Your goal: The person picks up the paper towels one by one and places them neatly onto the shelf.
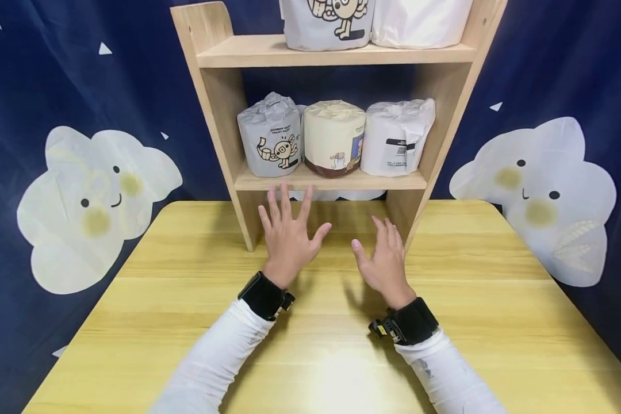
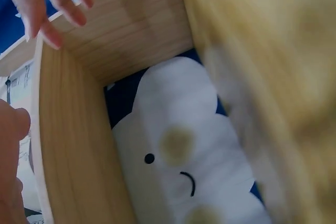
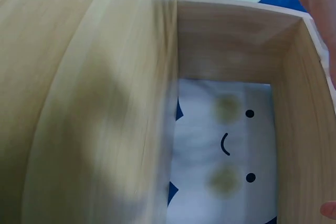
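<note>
Both hands hover in front of a wooden shelf unit (image 1: 331,183) and hold nothing. My left hand (image 1: 288,241) has its fingers spread, with the fingertips overlapping the middle board's front edge in the head view; whether they touch it I cannot tell. To its right is my right hand (image 1: 385,261), fingers extended and thumb apart, before the bottom compartment. On the middle board stand three wrapped toilet paper rolls: a grey one (image 1: 270,138) with a cartoon print, a cream one (image 1: 334,138) with a brown base, and a white one (image 1: 395,138) with a black label.
Two more wrapped rolls, one grey with a cartoon (image 1: 331,23) and one white (image 1: 419,23), sit on the upper board. The unit stands on a yellow wooden table (image 1: 186,322). Behind hangs a dark blue curtain (image 1: 10,172) with smiling clouds.
</note>
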Demonstrator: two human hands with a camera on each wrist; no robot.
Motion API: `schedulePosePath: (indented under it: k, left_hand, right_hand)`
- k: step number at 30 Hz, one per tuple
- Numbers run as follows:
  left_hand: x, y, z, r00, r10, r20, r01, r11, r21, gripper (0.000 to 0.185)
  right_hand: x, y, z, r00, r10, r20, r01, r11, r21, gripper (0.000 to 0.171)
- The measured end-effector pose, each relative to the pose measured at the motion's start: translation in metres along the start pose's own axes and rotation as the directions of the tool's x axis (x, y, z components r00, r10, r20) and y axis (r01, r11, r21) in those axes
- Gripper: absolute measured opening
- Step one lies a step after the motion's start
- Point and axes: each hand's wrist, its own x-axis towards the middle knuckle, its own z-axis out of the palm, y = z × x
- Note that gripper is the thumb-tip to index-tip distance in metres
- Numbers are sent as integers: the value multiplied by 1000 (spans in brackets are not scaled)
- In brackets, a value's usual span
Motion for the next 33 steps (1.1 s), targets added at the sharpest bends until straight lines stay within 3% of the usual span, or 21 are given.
schedulePosePath:
  k: [7,12,15,25,33]
  left_hand:
    - [-20,8,12,998,-49,36,51,998,-47,76]
    - [-34,10,18,988,-99,117,105,993,-47,76]
    - [-40,12,19,983,-98,153,103,994,-29,77]
    - [-44,28,17,975,-84,206,90,996,-21,76]
    - [-41,30,4,952,-140,273,139,990,26,78]
  right_hand:
    - [-1,2,-2,1000,-11,2,11,1000,-18,69]
    - [-4,1,0,1000,-8,21,9,1000,-19,69]
    - [-8,2,1,1000,-13,17,14,999,-34,68]
    - [-15,8,-9,998,-56,-16,54,992,-114,69]
    - [-15,-4,-11,998,-60,17,63,975,-215,72]
